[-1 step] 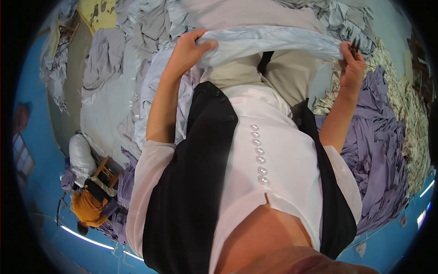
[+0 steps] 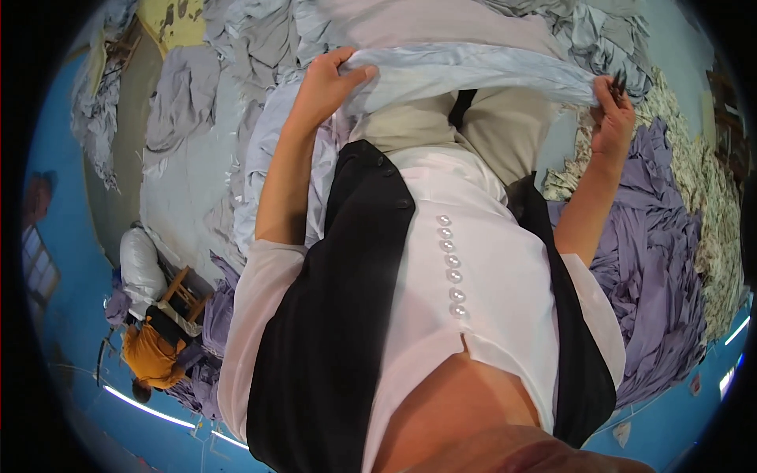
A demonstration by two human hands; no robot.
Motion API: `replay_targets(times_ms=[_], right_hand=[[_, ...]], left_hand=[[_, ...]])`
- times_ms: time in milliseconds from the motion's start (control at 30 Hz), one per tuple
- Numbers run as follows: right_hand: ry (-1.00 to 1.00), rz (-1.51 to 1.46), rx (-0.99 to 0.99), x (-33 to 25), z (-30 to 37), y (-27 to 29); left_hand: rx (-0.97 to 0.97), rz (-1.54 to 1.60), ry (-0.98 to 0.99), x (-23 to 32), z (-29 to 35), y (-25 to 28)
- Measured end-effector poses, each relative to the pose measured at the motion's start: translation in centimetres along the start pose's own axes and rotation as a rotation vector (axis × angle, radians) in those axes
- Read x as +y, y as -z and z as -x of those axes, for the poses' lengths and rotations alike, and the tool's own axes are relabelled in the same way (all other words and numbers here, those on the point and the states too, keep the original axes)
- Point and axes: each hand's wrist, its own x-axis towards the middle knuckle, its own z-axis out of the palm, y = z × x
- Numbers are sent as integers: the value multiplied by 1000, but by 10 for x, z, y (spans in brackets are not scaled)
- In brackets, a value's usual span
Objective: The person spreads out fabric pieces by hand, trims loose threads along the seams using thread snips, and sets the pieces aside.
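Note:
A pale blue piece of cloth (image 2: 465,67) stretches across in front of me at lap height, pulled out between both hands. My left hand (image 2: 327,83) grips its left end, the thumb on top and the fingers partly hidden behind. At the right end, my right hand (image 2: 613,118) pinches the cloth between thumb and fingers. A small dark tool with pointed tips (image 2: 620,82) also sticks up from the right hand; its exact kind is too small to make out. Beyond the stretched cloth lies a pale pinkish fabric (image 2: 449,24).
Heaps of purple fabric (image 2: 646,260) and patterned cream fabric (image 2: 717,260) lie on my right. Grey cloth (image 2: 181,98) and light blue cloth (image 2: 272,150) lie on my left. Farther off at left are a person in an orange top (image 2: 151,355), a wooden stool (image 2: 187,294) and a white sack (image 2: 140,264).

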Motion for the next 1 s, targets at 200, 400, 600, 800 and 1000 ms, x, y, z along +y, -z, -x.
replay_targets(times_ms=[200,400,600,800,1000], right_hand=[[-54,76,65,5,-1,4],[440,507,118,5,0,-28],[149,112,-529,-14,54,-152],[-195,173,-865,-7,63,-179],[164,-89,-642,-70,95,-116]], left_hand=[[80,579,82,-15,-2,-7],[59,779,54,-7,0,-12],[19,749,51,12,7,-12],[156,322,-265,39,15,-28],[359,-301,-703,-14,-34,-52]])
